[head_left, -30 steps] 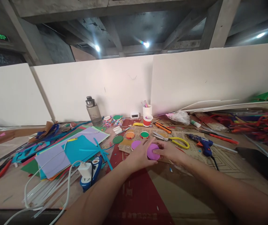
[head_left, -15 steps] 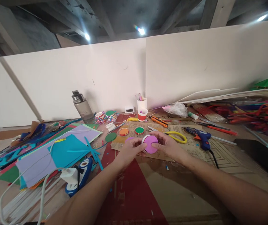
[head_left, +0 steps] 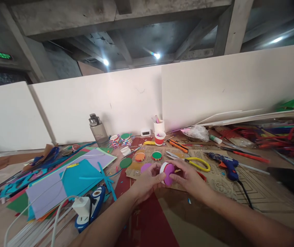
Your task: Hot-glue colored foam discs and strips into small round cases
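Between my two hands is a small round drum-like piece (head_left: 168, 175) with a purple face, a white side and a red band near the rim. My left hand (head_left: 148, 181) grips its white side from the left. On the right, my right hand (head_left: 188, 176) pinches the purple disc's edge with thumb and fingers. Just beyond the hands lie an orange-topped round piece (head_left: 139, 157), a green-topped one (head_left: 157, 156) and a flat green disc (head_left: 125, 163). A purple disc (head_left: 145, 167) shows partly behind my left hand. Yellow-handled scissors (head_left: 199, 164) lie beyond my right hand.
A glue gun (head_left: 228, 166) with a black cord rests at right. To the left are coloured sheets (head_left: 77, 178) and a power strip (head_left: 95, 207) with white cables. A bottle (head_left: 98, 130), a red-and-white cup (head_left: 159, 139) and a small clock (head_left: 145, 132) stand along the white partition.
The round piece has turned, so its purple face now points more to the right and its white and red side shows. The camera view has tilted up.
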Motion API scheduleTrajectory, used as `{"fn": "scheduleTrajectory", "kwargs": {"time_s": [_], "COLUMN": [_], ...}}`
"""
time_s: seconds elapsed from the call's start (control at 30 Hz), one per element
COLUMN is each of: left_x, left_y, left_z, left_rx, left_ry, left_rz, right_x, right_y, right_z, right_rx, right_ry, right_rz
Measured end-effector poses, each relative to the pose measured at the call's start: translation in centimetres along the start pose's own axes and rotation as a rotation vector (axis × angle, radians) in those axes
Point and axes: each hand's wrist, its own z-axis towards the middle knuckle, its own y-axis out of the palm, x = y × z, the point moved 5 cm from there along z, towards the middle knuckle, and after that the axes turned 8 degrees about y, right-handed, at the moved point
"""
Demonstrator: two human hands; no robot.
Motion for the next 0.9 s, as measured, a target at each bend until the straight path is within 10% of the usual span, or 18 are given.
{"fn": "scheduleTrajectory", "kwargs": {"time_s": [0.6, 0.9], "left_x": [0.0, -0.2], "left_y": [0.2, -0.7], "left_z": [0.2, 0.6], "left_rx": [-0.035, 0.061], "left_ry": [0.076, -0.011], "left_rz": [-0.056, -0.19], "right_x": [-2.0, -1.1], "right_y": [0.7, 0.0], "right_z": [-1.4, -0.8], "right_rx": [0.058, -0.003], "right_ry": [-0.155, 0.083], "right_rz": [-0.159, 0.283]}}
